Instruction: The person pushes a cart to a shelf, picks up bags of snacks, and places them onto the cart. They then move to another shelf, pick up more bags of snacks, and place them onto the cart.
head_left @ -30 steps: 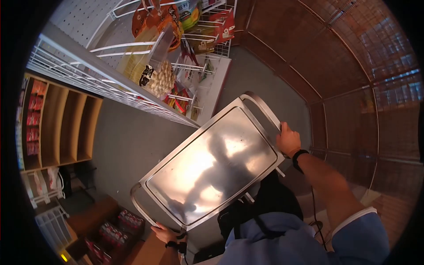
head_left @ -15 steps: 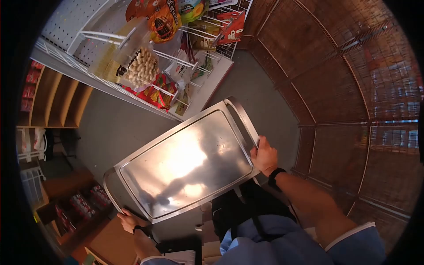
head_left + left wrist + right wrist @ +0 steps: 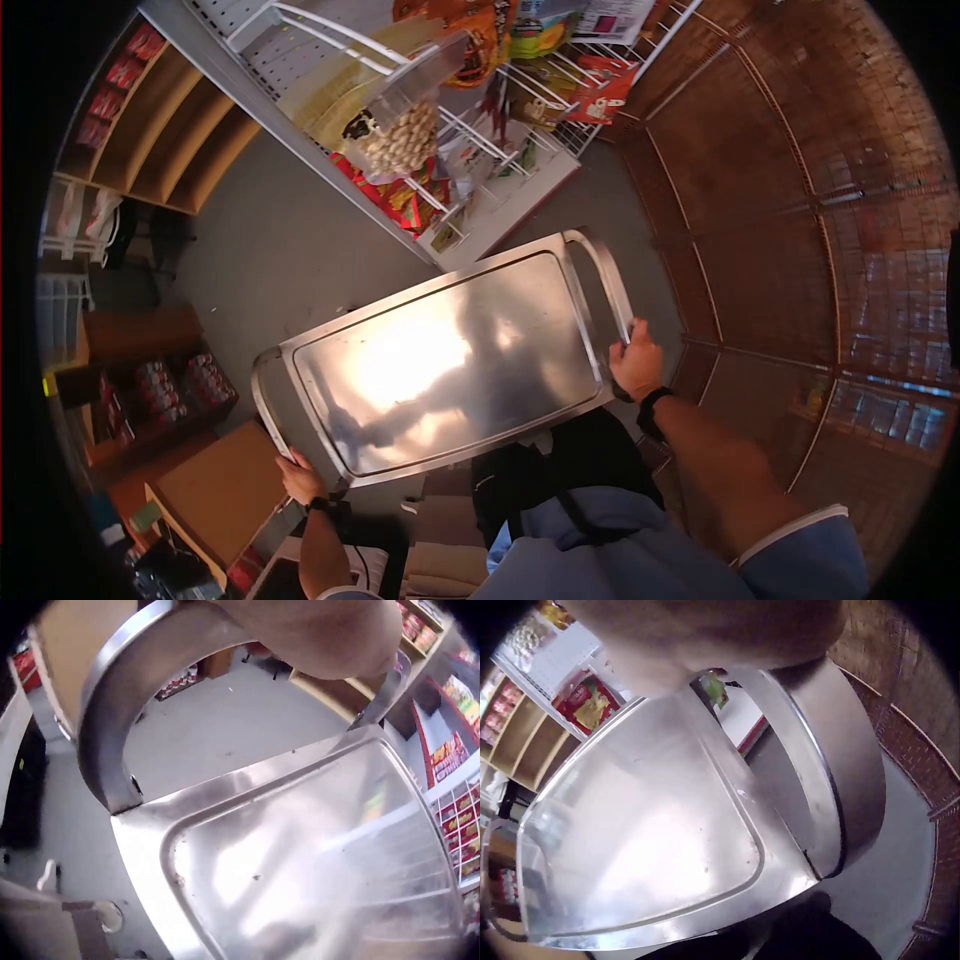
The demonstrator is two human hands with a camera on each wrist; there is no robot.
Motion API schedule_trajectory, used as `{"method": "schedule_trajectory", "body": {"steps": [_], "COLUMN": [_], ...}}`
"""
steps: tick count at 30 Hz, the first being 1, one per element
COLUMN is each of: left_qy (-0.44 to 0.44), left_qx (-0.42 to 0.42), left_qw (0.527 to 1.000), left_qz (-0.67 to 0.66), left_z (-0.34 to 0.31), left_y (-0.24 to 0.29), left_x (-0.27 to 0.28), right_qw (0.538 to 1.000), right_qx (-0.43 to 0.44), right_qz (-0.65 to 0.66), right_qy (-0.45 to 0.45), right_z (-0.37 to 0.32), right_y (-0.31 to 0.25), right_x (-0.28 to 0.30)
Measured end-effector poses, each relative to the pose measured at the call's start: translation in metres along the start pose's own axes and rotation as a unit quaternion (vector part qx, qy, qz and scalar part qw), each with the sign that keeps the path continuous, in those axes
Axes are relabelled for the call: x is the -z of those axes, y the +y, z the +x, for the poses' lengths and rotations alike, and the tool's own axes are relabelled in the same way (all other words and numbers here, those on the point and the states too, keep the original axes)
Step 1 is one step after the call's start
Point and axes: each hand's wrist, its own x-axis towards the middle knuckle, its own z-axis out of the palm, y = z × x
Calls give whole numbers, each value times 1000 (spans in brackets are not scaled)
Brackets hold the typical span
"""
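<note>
Metal tray (image 3: 450, 362) swung flatter in frame, shifted slightly right. It's mid-frame now, long axis rising gently from lower left to upper right. We've got fingers curled round its end handles: left hand (image 3: 301, 481), right hand (image 3: 638, 366). Snack rack (image 3: 525, 205) is upper middle.

Dim head view; white glare on the metal top (image 3: 450, 364); all 3 views darken at edges.
</note>
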Motion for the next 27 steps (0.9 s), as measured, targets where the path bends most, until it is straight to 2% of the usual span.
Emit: {"method": "schedule_trajectory", "body": {"steps": [1,3,8,11,16,22,24,27], "left_qy": [-27,-12,-3,6,5,16,22,6], "left_qx": [25,48,97,101,128,118,112,136], "left_qw": [999,999,995,993,987,991,992,990], "left_qz": [11,-6,8,54,100,64,49,32], "left_z": [-14,-48,-99,-97,-93,-98,-106,-120], "left_y": [2,15,49,35,33,44,51,63], "left_x": [2,7,19,6,3,4,8,13], "right_qw": [1000,998,995,996,995,994,995,993], "right_qx": [15,65,92,64,92,96,67,95], "right_qz": [-10,-10,-35,10,-2,-2,17,-3], "right_qy": [2,17,-16,-61,-43,-53,-73,-64], "right_z": [10,34,77,77,70,81,88,103], "right_y": [7,20,33,34,26,33,38,39], "right_x": [3,9,27,29,29,29,29,33]}}
